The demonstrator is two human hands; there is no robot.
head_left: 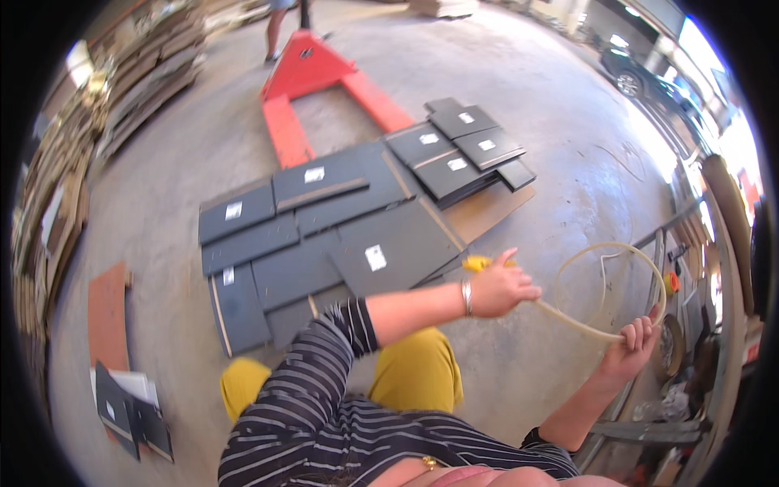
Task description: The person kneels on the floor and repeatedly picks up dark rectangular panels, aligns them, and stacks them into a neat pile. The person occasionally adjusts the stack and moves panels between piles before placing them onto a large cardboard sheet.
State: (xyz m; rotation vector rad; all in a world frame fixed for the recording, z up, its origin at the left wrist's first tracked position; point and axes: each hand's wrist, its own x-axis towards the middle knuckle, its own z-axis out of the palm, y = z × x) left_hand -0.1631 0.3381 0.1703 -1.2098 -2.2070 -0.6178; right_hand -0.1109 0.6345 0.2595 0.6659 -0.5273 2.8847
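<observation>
My left hand point(499, 289), with a bracelet at the wrist, is closed around a pale, translucent hose. A yellow piece point(477, 263) sticks out past its fingers; its kind is mostly hidden. The hose point(568, 320) runs right in a wide loop to my right hand point(636, 338), whose fingers are wrapped round it. Several dark grey flat panels point(398, 243) with white labels lie overlapping on the floor ahead, just left of and beyond my left hand.
A red pallet jack point(312, 65) stands behind the panels, a person's leg point(273, 36) beside it. Stacked boards point(150, 81) line the left side. A metal-framed rack point(649, 432) holding an orange roll point(671, 282) stands right. Dark offcuts point(130, 410) and a brown board point(108, 316) lie left.
</observation>
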